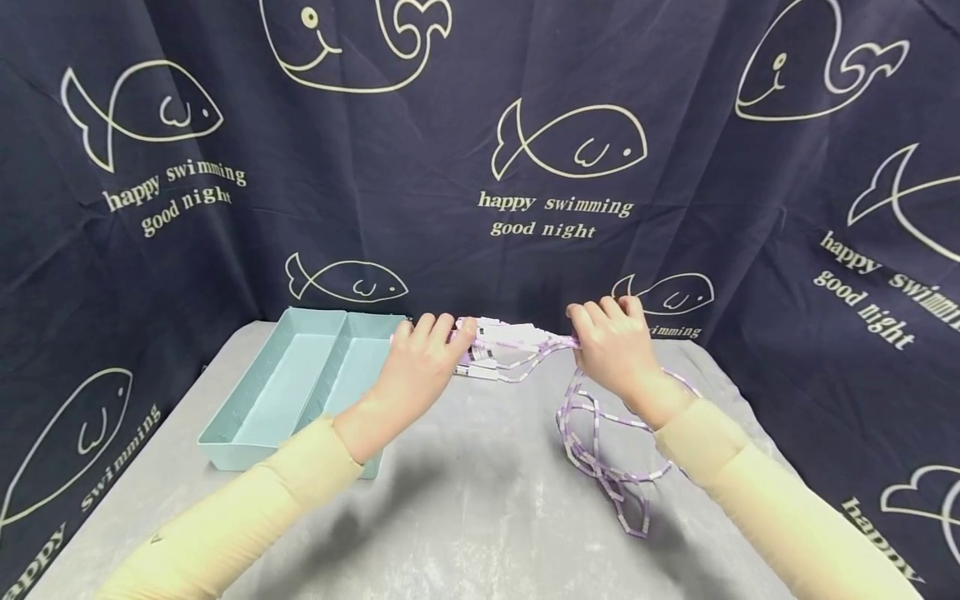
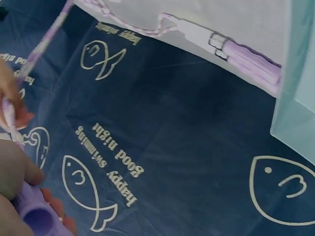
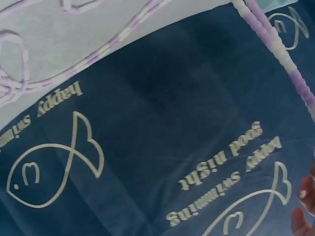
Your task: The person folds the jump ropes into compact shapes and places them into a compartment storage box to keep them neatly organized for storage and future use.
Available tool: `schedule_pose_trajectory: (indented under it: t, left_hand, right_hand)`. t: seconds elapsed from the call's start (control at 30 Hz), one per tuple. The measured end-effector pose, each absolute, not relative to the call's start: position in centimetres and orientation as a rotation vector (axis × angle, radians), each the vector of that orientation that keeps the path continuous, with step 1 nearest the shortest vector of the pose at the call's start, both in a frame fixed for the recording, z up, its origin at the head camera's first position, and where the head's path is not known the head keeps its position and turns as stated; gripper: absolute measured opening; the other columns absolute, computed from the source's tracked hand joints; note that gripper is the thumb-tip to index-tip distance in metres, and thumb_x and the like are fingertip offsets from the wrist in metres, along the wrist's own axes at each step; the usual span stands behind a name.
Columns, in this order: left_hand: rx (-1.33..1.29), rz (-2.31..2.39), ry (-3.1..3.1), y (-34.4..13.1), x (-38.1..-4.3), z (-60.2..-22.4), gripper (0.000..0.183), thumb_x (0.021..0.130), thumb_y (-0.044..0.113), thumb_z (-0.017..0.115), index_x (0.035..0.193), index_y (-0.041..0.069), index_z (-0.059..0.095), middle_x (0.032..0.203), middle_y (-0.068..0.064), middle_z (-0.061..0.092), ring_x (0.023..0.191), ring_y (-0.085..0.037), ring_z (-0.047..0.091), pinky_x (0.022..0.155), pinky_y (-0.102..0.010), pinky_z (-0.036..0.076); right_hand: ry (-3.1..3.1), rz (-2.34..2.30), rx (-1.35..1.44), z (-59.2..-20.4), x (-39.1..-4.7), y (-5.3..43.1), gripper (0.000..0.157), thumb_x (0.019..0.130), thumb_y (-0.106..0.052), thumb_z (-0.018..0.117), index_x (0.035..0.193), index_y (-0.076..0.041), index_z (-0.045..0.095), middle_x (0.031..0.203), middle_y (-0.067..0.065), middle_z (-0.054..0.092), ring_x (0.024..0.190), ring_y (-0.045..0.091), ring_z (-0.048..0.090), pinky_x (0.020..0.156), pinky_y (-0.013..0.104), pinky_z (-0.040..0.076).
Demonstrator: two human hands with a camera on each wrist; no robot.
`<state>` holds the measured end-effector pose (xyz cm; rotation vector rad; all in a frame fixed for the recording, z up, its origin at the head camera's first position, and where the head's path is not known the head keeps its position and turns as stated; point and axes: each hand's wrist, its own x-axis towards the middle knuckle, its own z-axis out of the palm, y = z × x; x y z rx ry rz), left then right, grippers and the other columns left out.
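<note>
A beaded jump rope in purple and white point(image 1: 592, 454) stretches between the two hands, its slack looped on the table below the right hand. The left hand point(image 1: 423, 354) grips a purple handle point(image 2: 37, 214), whose hollow end shows in the left wrist view. Another handle, white and purple point(image 2: 251, 64), lies along the table's far edge beside the tray. My right hand point(image 1: 615, 342) holds the beaded cord above the table, fingers curled round it. Only its fingertips point(image 3: 305, 191) appear at the edge of the right wrist view.
A teal tray point(image 1: 240, 454) with two long compartments stands on the left of the grey table point(image 1: 480, 517), partly behind the left forearm. Dark blue curtain point(image 1: 562, 275) with fish drawings hangs right behind the table and along both sides.
</note>
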<state>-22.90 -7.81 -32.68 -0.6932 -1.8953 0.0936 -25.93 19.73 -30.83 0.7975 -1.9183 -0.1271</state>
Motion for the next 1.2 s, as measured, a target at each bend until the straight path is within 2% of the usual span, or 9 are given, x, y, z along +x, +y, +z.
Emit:
schedule_pose_trajectory:
  t: [0.1,0.2,0.5,0.8,0.97,1.1,1.2]
  left_hand:
    - [-0.661,0.149,-1.91,-8.0,-23.2,-32.8,0.026,0.087,-0.003,0.043,0.103,0.014,0.055,0.076,-0.004,0.054,0.062,-0.024,0.048,0.053,-0.031,0.032]
    - [-0.664,0.163,-1.918,-8.2,-23.3,-32.8,0.028,0.087,-0.004,0.041,0.103,0.015,0.054,0.073,-0.004,0.053,0.061,-0.024,0.048,0.055,-0.031,0.033]
    - [-0.6,0.179,-1.881,-7.8,-23.6,-32.7,0.029,0.084,-0.004,0.043,0.102,0.016,0.052,0.071,-0.006,0.05,0.06,-0.026,0.045,0.052,-0.035,0.032]
    - [-0.497,0.071,-1.904,-8.4,-24.4,-32.5,0.024,0.086,-0.001,0.045,0.107,0.009,0.051,0.071,-0.011,0.05,0.06,-0.029,0.047,0.05,-0.037,0.031]
    - [-0.387,0.057,-1.969,-9.3,-24.8,-32.3,0.022,0.089,0.004,0.044,0.109,0.006,0.051,0.073,-0.013,0.054,0.062,-0.031,0.052,0.049,-0.038,0.032]
    - [-0.308,0.063,-2.011,-9.8,-25.2,-32.4,0.023,0.089,0.004,0.043,0.109,0.005,0.053,0.074,-0.015,0.056,0.061,-0.032,0.053,0.048,-0.039,0.034]
    - [-0.278,0.065,-2.064,-10.1,-25.4,-32.6,0.023,0.089,0.004,0.043,0.11,0.006,0.053,0.075,-0.016,0.057,0.062,-0.033,0.053,0.049,-0.041,0.035]
  right_hand:
    - [-1.856,-0.109,0.826,-30.8,-25.2,19.2,0.022,0.077,-0.007,0.045,0.091,0.002,0.059,0.068,0.013,0.057,0.062,0.032,0.048,0.07,0.051,0.038]
    - [-1.815,-0.104,0.857,-30.9,-24.7,18.8,0.024,0.076,-0.006,0.042,0.09,0.003,0.059,0.064,0.013,0.055,0.059,0.032,0.047,0.068,0.052,0.038]
    - [-1.833,-0.119,0.774,-31.5,-23.9,18.9,0.026,0.075,-0.006,0.041,0.093,0.002,0.059,0.063,0.011,0.054,0.06,0.033,0.046,0.068,0.053,0.036]
    - [-1.884,-0.104,0.715,-32.5,-23.4,19.7,0.027,0.078,-0.007,0.037,0.093,0.001,0.059,0.064,0.013,0.056,0.062,0.035,0.047,0.066,0.054,0.034]
    - [-1.873,-0.152,0.755,-33.5,-22.7,20.1,0.027,0.084,-0.009,0.037,0.093,0.001,0.06,0.067,0.014,0.055,0.062,0.036,0.048,0.063,0.053,0.034]
    - [-1.815,-0.195,0.803,-33.7,-22.1,19.9,0.023,0.091,-0.014,0.041,0.092,-0.001,0.059,0.067,0.012,0.048,0.062,0.035,0.045,0.059,0.051,0.033]
    - [-1.755,-0.188,0.831,-33.4,-21.8,19.5,0.018,0.092,-0.013,0.043,0.087,-0.002,0.056,0.066,0.011,0.043,0.06,0.032,0.042,0.059,0.049,0.033]
